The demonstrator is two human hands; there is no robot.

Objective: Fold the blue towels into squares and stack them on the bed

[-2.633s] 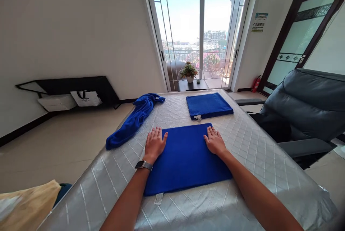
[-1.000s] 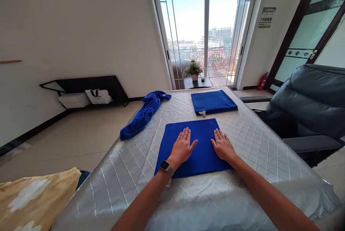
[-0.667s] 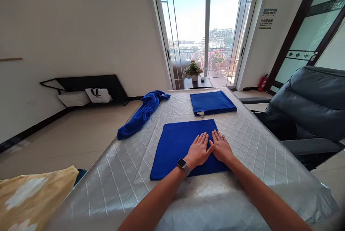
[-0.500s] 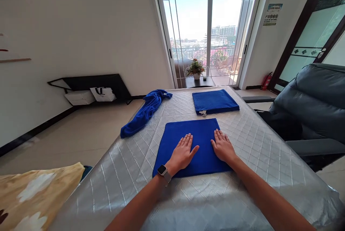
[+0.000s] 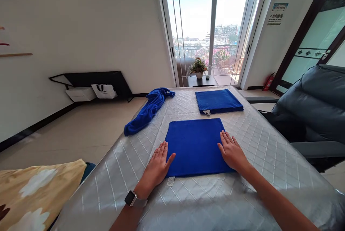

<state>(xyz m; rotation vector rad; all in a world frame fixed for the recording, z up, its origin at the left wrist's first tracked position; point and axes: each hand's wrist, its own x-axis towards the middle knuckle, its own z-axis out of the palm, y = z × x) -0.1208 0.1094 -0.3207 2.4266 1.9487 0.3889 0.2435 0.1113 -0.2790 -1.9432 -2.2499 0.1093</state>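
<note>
A blue towel (image 5: 195,148), folded into a flat rectangle, lies in front of me with a small white label at its near left edge. My left hand (image 5: 157,164) rests flat at its left edge, fingers stretched out, a watch (image 5: 131,198) on the wrist. On the towel's right edge lies my right hand (image 5: 231,150), palm down with the fingers extended. Neither hand grips anything. Farther back is a neat stack of folded blue towels (image 5: 219,100), with a white tag at its front. A crumpled blue towel (image 5: 148,110) lies along the far left side.
Silver quilted covering (image 5: 199,202) spreads under the towels. A dark leather chair (image 5: 323,98) stands at the right, and a yellow patterned cloth (image 5: 40,191) is at the lower left. Beyond the far edge, a potted plant (image 5: 198,67) sits on a small table before the glass door.
My left hand has slid left from the middle of the folded towel to its left edge. The right hand stays at the right edge. The view has shifted slightly.
</note>
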